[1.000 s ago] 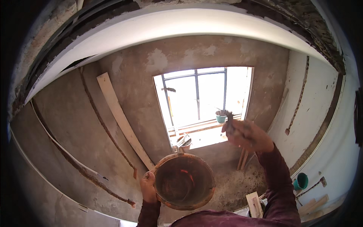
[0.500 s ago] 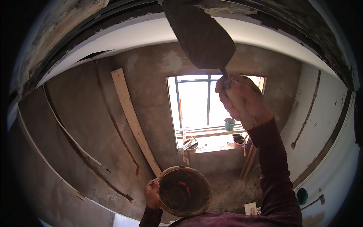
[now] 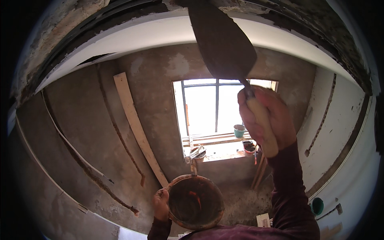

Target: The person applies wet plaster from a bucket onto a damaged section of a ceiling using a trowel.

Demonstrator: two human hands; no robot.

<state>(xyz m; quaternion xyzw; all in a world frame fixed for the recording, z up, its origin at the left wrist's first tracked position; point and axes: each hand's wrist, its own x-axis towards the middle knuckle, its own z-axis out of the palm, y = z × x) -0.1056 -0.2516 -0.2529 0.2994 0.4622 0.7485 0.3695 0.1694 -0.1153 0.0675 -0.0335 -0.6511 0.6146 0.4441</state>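
My right hand (image 3: 272, 116) is raised and closed round the pale handle of a trowel (image 3: 226, 46). The trowel's broad, dark blade points up and slightly left, and its tip meets the rough ceiling edge (image 3: 182, 5) at the top of the view. Low in the view, my left hand (image 3: 161, 204) grips the left rim of a round bucket (image 3: 218, 218). Dark residue coats the bucket's inside, and an orange patch shows within; how much it holds I cannot tell.
A window (image 3: 200, 108) stands ahead, with a green bucket (image 3: 239, 131) and other tubs (image 3: 249, 148) on its sill. A long wooden plank (image 3: 140, 128) leans against the left wall. Another green bucket (image 3: 317, 205) is at lower right. Chased grooves (image 3: 324, 116) run down the walls.
My right hand and the trowel have shifted a little right and down, with the blade tip still at the ceiling edge. My left hand and the bucket are nearly unmoved.
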